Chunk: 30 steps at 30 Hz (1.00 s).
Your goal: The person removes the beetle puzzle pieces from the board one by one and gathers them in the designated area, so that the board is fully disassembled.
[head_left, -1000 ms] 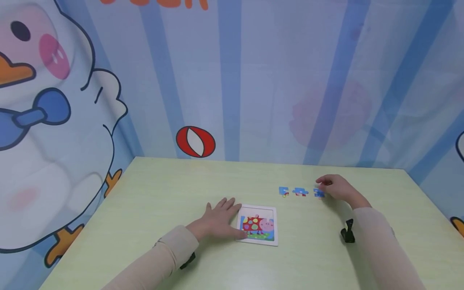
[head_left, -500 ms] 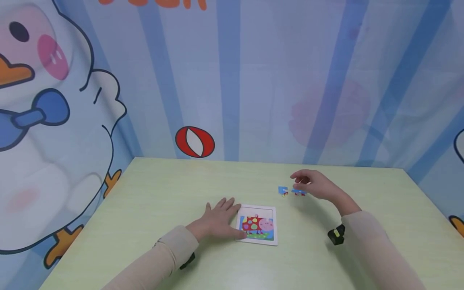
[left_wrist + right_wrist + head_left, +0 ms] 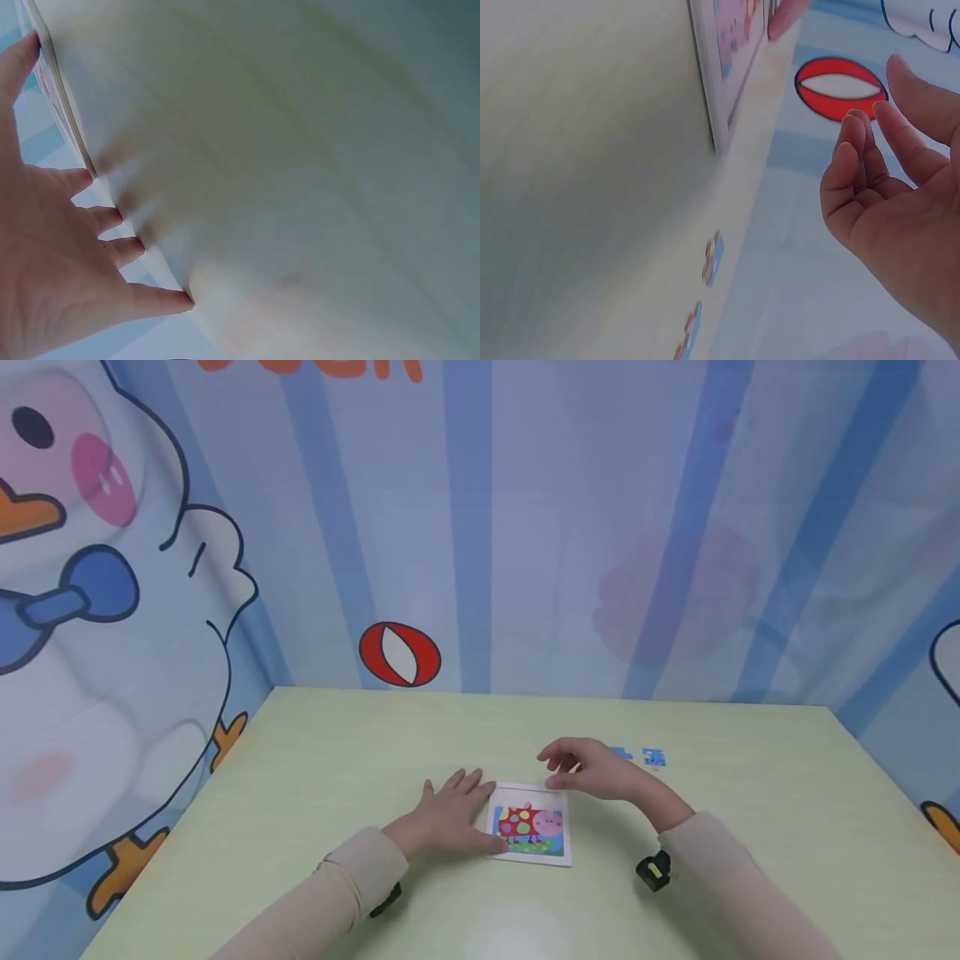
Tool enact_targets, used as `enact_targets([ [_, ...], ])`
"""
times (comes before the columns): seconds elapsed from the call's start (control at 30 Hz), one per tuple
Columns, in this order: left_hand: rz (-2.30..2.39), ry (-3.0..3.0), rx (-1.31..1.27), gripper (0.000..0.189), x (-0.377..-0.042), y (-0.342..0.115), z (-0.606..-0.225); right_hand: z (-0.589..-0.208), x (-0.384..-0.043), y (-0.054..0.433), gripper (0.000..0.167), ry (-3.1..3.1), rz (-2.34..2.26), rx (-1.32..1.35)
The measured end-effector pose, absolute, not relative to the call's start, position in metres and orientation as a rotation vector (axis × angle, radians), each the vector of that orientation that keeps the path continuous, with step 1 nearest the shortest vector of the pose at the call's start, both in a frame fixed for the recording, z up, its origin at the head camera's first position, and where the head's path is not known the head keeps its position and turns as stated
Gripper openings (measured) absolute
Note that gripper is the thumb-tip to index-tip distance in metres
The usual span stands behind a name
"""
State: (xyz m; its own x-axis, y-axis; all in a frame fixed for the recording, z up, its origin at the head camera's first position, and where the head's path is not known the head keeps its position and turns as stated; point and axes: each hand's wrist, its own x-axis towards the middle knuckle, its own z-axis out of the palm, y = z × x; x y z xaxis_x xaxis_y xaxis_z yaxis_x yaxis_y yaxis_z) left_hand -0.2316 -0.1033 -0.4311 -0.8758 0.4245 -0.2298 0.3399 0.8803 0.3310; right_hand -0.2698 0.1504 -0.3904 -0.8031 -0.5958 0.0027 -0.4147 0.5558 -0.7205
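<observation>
My left hand point(image 3: 448, 822) lies spread at the left side of a small white-framed puzzle tray point(image 3: 567, 852). Its thumb is over the tray's lower left corner and its index fingertip is at the upper left corner. A picture of a pink pig with a red spotted body point(image 3: 521, 821) fills the tray's lower part; a pale strip shows above it. My right hand point(image 3: 600, 770) hovers at the tray's upper right corner, fingers loosely bent. In the right wrist view, thumb and fingertips are apart with nothing between them. Blue jigsaw pieces point(image 3: 654, 757) point(image 3: 714, 259) lie beyond that hand, partly hidden.
The pale green tabletop point(image 3: 360, 735) ends at a blue striped cloth backdrop point(image 3: 540, 568) with a printed duck and red ball point(image 3: 400, 654). Black wrist cameras point(image 3: 654, 870) hang under both sleeves.
My right hand has moved left from the rightmost jigsaw piece, past the others, to the tray's upper right corner. That rightmost piece is still on the table. My left hand has stayed put.
</observation>
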Motion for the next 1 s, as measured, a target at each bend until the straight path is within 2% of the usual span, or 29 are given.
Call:
enact_targets([
  [0.43, 0.391, 2.754, 0.599, 0.091, -0.232, -0.105, -0.432, -0.403, -0.259, 0.111, 0.034, 2.42, -1.042, -0.879],
  [0.7, 0.387, 2.753, 0.619, 0.091, -0.232, -0.105, -0.432, -0.421, -0.261, 0.101, 0.032, 2.427, -0.998, -0.814],
  [1.0, 0.39, 2.753, 0.619, 0.091, -0.233, -0.106, -0.432, -0.421, -0.26, 0.096, 0.028, 2.456, -0.944, -0.785],
])
